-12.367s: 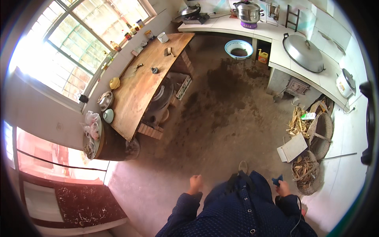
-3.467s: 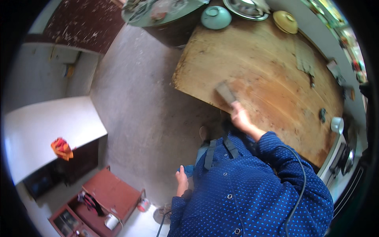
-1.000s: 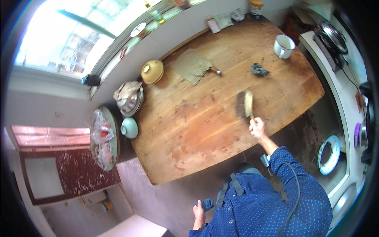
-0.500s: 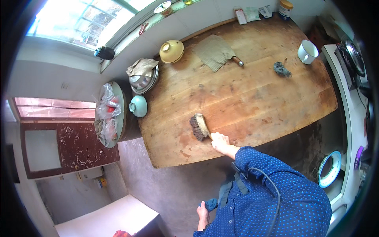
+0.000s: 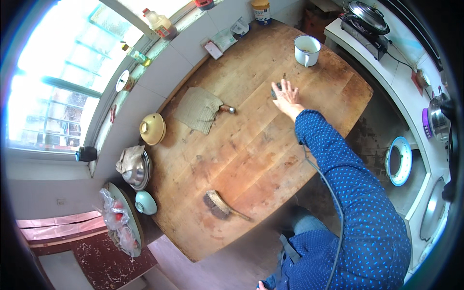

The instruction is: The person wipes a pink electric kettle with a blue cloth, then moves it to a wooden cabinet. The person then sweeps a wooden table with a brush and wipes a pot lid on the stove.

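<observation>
My right hand (image 5: 287, 100) is stretched out over the far right part of the wooden table (image 5: 261, 140), fingers spread. Partly beneath its fingertips lies a dark grey scouring pad (image 5: 276, 91); whether they touch it I cannot tell. Near the table's front edge rests a wooden-handled brush (image 5: 217, 203) with dark bristles, out of my hands. A sliver of my left hand (image 5: 261, 286) shows at the lower edge beside blue cloth, and its fingers are mostly cut off. Just beyond the right hand stands a white enamel mug (image 5: 307, 52).
A cleaver (image 5: 228, 109) lies with its blade under a folded cloth (image 5: 197, 110). Along the left side are a yellow bowl (image 5: 152, 129), metal bowls (image 5: 138, 171) and a pale green bowl (image 5: 146, 203). A counter with a stove (image 5: 365, 36) borders the right side.
My right hand has let go of the brush, leaving it on the table, and moved far right to the scouring pad. The view has turned right, and my left hand has mostly left it.
</observation>
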